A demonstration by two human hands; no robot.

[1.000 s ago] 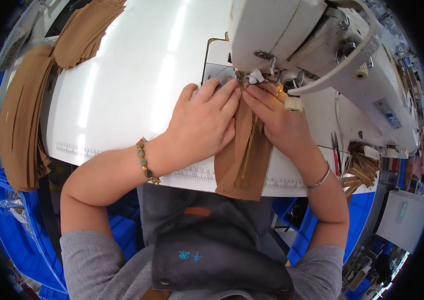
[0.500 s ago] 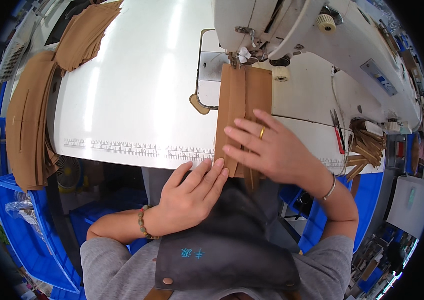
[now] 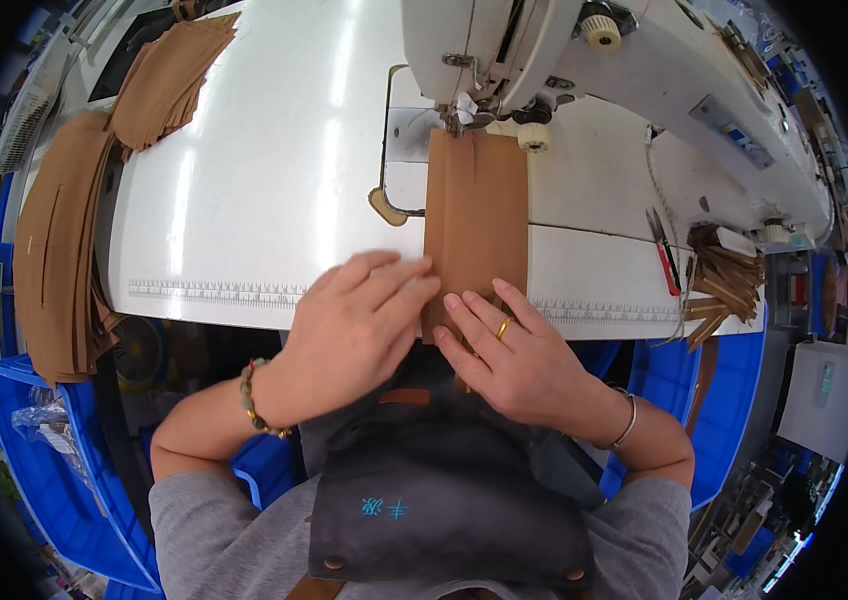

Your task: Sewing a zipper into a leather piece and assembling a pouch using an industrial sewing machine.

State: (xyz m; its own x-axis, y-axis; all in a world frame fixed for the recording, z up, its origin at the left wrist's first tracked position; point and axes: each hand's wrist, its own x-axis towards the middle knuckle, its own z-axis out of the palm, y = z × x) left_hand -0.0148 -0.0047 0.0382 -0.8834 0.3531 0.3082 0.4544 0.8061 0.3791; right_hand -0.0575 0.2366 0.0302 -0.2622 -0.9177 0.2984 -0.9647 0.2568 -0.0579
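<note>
A long brown panel (image 3: 484, 215), fabric or leather, lies flat on the white table with its far end under the presser foot of a sewing machine (image 3: 464, 118). My right hand (image 3: 519, 355) rests on its near end, fingers spread and flat. At the panel's left edge is my left hand (image 3: 359, 315), its fingers stretched out and slightly blurred, the fingertips at or just over the edge. Nothing shows gripped in either hand. A fold line runs lengthwise near the panel's left side.
Brown panels are stacked at the left (image 3: 62, 240), with another pile (image 3: 172, 75) behind. Red-handled snips (image 3: 664, 255) and a bundle of brown strips (image 3: 729, 285) lie at the right. A printed ruler (image 3: 214, 292) follows the table's front edge. Blue bins (image 3: 54, 470) stand below.
The panel's upper surface now looks smooth where an open lengthwise seam showed. My right hand has drawn back toward me; my left has moved farther up the left edge. The view has shifted slightly.
</note>
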